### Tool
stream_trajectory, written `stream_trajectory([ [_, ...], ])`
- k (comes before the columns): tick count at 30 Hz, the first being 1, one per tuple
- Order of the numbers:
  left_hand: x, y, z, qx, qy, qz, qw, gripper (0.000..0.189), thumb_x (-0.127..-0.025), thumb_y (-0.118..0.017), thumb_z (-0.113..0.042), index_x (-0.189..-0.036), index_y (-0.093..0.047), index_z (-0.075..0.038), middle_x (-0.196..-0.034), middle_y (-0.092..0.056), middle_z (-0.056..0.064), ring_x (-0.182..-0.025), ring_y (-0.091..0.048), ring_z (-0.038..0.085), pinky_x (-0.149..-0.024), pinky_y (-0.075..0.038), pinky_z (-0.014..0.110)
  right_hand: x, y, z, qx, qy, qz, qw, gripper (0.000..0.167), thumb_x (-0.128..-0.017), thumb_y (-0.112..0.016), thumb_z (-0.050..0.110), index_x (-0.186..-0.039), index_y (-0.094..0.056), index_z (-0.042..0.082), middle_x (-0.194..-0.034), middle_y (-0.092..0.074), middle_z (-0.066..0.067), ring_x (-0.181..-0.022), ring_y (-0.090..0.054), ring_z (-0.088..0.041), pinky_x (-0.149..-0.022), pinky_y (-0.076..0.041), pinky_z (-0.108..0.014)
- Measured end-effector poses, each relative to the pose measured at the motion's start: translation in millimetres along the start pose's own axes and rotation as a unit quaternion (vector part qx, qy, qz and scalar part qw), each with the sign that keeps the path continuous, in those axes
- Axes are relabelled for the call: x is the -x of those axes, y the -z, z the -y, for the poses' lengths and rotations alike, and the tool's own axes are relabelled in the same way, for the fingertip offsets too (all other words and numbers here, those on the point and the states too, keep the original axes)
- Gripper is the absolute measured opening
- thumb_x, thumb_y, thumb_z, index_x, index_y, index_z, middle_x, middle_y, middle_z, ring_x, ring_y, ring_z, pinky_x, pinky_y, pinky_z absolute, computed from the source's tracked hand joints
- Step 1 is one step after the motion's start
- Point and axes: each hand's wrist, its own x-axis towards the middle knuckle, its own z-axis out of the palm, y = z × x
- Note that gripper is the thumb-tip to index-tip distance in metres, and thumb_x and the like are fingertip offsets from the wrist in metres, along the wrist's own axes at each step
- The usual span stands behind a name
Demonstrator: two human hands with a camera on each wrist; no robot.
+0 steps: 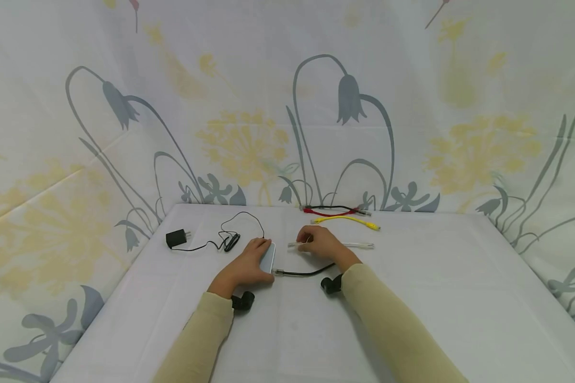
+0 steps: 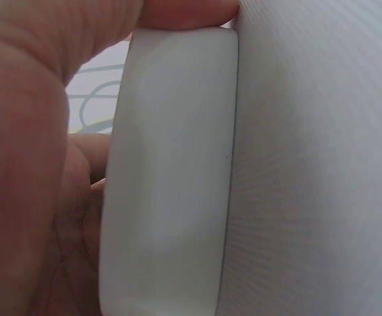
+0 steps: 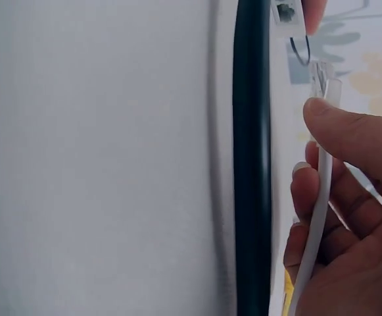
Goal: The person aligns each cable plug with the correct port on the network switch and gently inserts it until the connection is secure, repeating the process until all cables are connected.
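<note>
My left hand grips a small white network box on the table, thumb at its near end and fingers at its far end. In the left wrist view the box's smooth side fills the middle. To the right, my right hand pinches a white network cable just behind its clear plug, which points toward the box's port, apart from it. A black network cable runs from the box's near right edge to under the right wrist; whether its plug is seated I cannot tell.
A black power adapter lies to the left, its thin cord leading through a tied bundle to the box's far side. Near the table's back edge lie a red cable, a black cable and a yellow cable.
</note>
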Motion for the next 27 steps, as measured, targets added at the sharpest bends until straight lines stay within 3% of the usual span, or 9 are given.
stream_trajectory([
  [13,-0.6,-1.1,0.6,0.003,0.001,-0.004,1.0,0.099,-0.069,-0.074,-0.03,-0.153,-0.027,-0.007,-0.158,-0.026,0.011,-0.148,-0.02,0.028,-0.112,-0.032,0.045,5.9,-8,2,-0.009,0.009,0.016,0.9998,0.007,-0.086,-0.07,0.02,-0.092,-0.066,0.017,-0.093,-0.067,0.002,-0.084,-0.057,-0.012,-0.079,-0.046,-0.03],
  [27,-0.3,-2.1,2.2,0.003,-0.002,-0.007,1.0,0.098,-0.069,-0.072,-0.03,-0.153,-0.028,-0.007,-0.158,-0.027,0.01,-0.148,-0.018,0.028,-0.113,-0.031,0.045,12.3,-18,6,-0.007,-0.005,0.004,1.0,0.007,-0.086,-0.07,0.022,-0.091,-0.067,0.017,-0.092,-0.067,0.003,-0.083,-0.057,-0.013,-0.077,-0.046,-0.03],
])
